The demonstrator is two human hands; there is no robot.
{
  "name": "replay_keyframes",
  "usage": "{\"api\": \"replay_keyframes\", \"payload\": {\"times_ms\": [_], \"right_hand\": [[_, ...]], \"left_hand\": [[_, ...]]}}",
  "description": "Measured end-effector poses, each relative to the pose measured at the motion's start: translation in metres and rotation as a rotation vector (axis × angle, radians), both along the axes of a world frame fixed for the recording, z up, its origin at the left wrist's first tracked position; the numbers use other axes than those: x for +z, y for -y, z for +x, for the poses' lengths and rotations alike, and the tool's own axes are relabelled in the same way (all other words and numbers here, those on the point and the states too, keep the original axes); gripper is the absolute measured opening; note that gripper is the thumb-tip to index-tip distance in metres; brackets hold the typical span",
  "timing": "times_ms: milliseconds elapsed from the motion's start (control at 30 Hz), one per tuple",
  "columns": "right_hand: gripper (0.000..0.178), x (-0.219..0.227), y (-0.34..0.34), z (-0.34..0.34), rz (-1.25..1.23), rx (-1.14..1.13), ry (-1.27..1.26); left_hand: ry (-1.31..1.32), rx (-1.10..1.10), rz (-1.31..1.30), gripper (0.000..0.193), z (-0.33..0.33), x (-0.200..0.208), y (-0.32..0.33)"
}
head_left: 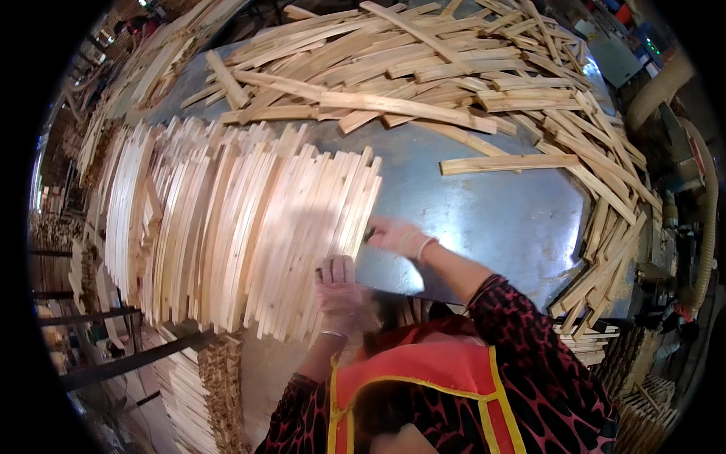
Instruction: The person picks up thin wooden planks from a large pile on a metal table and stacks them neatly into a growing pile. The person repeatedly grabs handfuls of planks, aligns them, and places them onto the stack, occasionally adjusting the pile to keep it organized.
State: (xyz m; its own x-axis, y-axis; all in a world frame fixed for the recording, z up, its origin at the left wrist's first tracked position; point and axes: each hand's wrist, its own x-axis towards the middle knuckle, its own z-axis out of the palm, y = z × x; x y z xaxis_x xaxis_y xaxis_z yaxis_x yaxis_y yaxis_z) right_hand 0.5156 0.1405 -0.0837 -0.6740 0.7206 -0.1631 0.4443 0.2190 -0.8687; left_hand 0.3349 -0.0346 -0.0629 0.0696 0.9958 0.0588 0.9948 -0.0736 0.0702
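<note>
A broad row of pale wooden strips (265, 234) stands side by side on the metal table (484, 219), their long sides running away from me. My left hand (339, 291), in a light pinkish work glove, lies against the near ends of the rightmost strips with its fingers stretched forward. At the right side of the row is my right hand (398, 237), gloved too and a little blurred. Its fingers are curled in beside the outermost strip; a small dark spot shows at the fingertips, and what they hold cannot be made out.
A loose heap of wooden strips (378, 64) covers the table's far side and spills down its right edge. One single strip (508, 163) lies apart, nearer me. Stacked strips (185, 393) stand below left by a dark metal bar (136, 359). A ribbed hose (709, 219) hangs at the right.
</note>
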Motion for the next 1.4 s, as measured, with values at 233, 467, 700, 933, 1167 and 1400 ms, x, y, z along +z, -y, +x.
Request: {"api": "replay_keyframes", "payload": {"times_ms": [233, 467, 700, 933, 1167, 1400], "right_hand": [[0.037, 0.052, -0.131, 0.186, 0.807, -0.281, 0.979], [0.041, 0.086, -0.131, 0.202, 0.634, 0.12, 0.497], [0.059, 0.048, -0.231, 0.379, 0.549, -0.249, 1.175], [0.065, 0.058, -0.121, 0.323, -0.151, -0.361, 0.261], [0.063, -0.06, 0.021, 0.157, -0.181, -0.572, 0.088], [0.052, -0.004, 0.057, 0.001, -0.159, -0.027, 0.38]], "left_hand": [[-0.114, -0.032, -0.05, 0.068, 0.013, 0.006, -0.026], [0.215, -0.143, -0.169, 0.082, 0.126, 0.011, -0.071], [0.131, -0.1, -0.662, 0.075, 0.166, 0.023, -0.114], [0.436, 0.124, -0.666, 0.053, 0.115, 0.03, -0.036], [0.508, 0.288, -0.482, 0.052, 0.07, 0.007, -0.005], [0.186, 0.097, -0.018, 0.067, 0.034, 0.02, -0.009]]}}
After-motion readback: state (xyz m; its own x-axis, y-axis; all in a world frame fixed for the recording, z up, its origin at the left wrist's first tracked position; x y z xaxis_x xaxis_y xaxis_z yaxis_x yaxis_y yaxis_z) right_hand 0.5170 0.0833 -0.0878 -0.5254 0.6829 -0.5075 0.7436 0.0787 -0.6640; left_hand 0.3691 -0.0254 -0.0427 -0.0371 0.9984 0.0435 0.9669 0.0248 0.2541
